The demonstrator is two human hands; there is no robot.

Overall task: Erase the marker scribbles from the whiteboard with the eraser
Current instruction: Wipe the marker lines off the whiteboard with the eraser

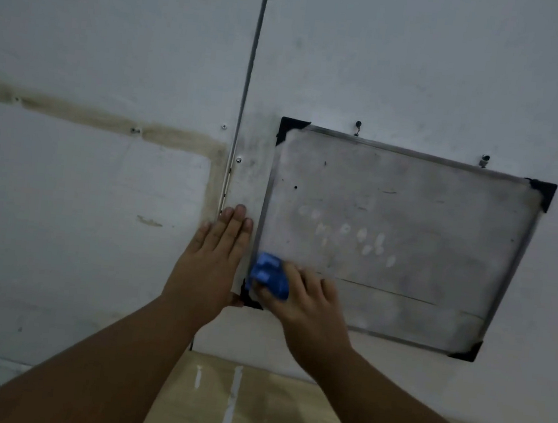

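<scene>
Pressing the blue eraser against the lower-left corner of the whiteboard, the right grip is closed around it, fingers curled over its back. The left grip is open, fingers straight and flat on the wall just to the left of the right grip. It lies beside the board's frame, and I cannot tell whether it touches it.

The likeliest trouble is the board itself. It hangs crooked from two small hooks well above the right grip, and the left grip seems to brace the wall, not the frame. A hard sideways stroke could swing the board or lift it off a hook.

The eraser also sits right at the corner, partly over the frame edge. A stroke carried further left or down would probably run off the board onto the wall or catch on the black corner cap.

What remains to erase lies away from the right grip: a thin dark line just to its right, dark specks above it, and pale smudges up and to the right. The surface looks grey all over, so a loaded eraser may only smear the residue. A short reach could leave the far right side untouched.
</scene>
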